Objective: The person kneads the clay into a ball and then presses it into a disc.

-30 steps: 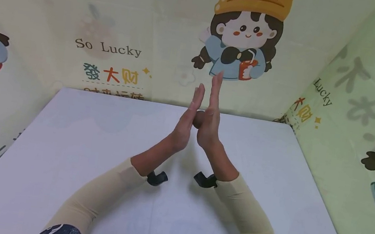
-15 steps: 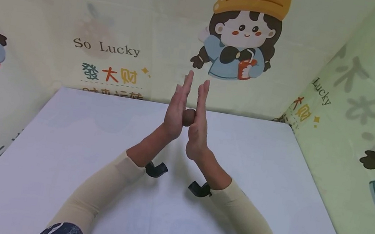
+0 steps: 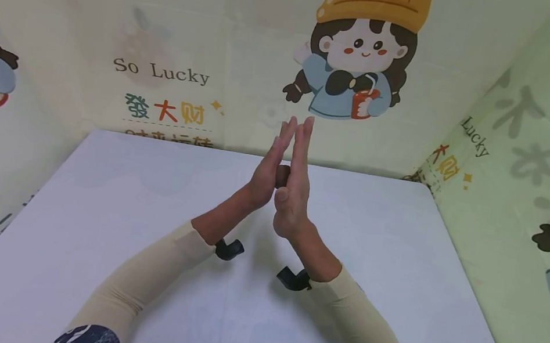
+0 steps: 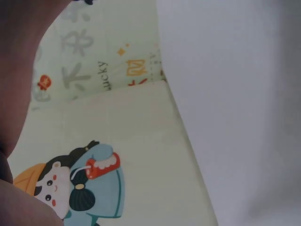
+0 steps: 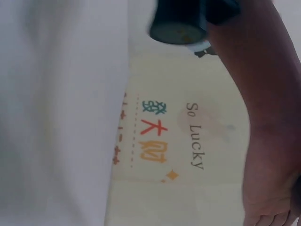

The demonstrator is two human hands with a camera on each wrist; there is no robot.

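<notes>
A small brown ball [image 3: 282, 176] sits between the two palms, above the white table. On its left side lies the flat left hand [image 3: 267, 167], fingers straight and pointing forward and up. My right hand [image 3: 296, 189] presses from the other side, also with straight fingers, its thumb along the near side. The fingertips of both hands lean close together. Part of the ball is hidden behind the right hand in the head view. A dark sliver of the ball [image 5: 297, 195] shows at the edge of the right wrist view, beside a palm.
The white table [image 3: 172, 192] spreads beneath the forearms. A cloth [image 3: 253, 63] printed with cartoons and lettering hangs at the back and both sides. Black wrist cameras [image 3: 229, 249] stick out below the sleeve cuffs.
The right hand has slid back toward the body. The left hand went forward, then slightly back. The ball shifted left, then a little right, staying between the palms.
</notes>
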